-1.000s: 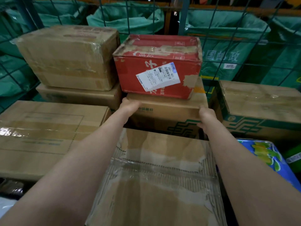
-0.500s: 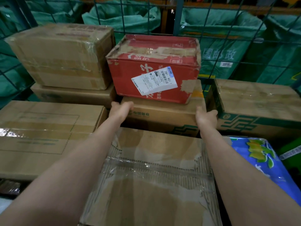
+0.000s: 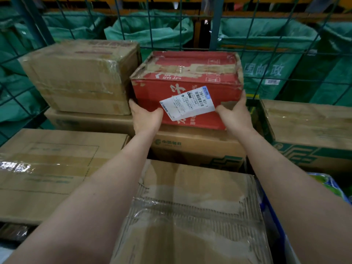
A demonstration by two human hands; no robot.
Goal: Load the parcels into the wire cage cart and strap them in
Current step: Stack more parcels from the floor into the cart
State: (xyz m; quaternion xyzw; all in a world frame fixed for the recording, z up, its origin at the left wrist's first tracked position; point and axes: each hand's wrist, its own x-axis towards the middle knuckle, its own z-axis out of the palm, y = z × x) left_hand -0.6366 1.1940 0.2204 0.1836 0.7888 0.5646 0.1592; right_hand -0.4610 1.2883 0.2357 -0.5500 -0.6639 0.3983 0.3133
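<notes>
A red parcel point(image 3: 182, 73) with a white shipping label point(image 3: 187, 104) sits on a brown carton with a green logo point(image 3: 190, 147), close to the back mesh of the wire cage cart point(image 3: 217, 25). My left hand point(image 3: 144, 119) grips its lower left corner, thumb on the front face and fingers round the side. At the lower right corner my right hand point(image 3: 236, 115) holds it the same way. Both forearms reach over a worn, taped carton point(image 3: 190, 216) nearest me.
A tall taped brown box point(image 3: 80, 73) stands left of the red parcel on a flat carton. A wide carton point(image 3: 47, 168) lies front left, a green-printed one point(image 3: 304, 126) on the right, a blue printed pack point(image 3: 327, 185) below it. Green mail sacks point(image 3: 152, 29) hang beyond the mesh.
Both hands rose from the edges of the carton under the red parcel and took hold of the red parcel's lower corners. The view moved closer.
</notes>
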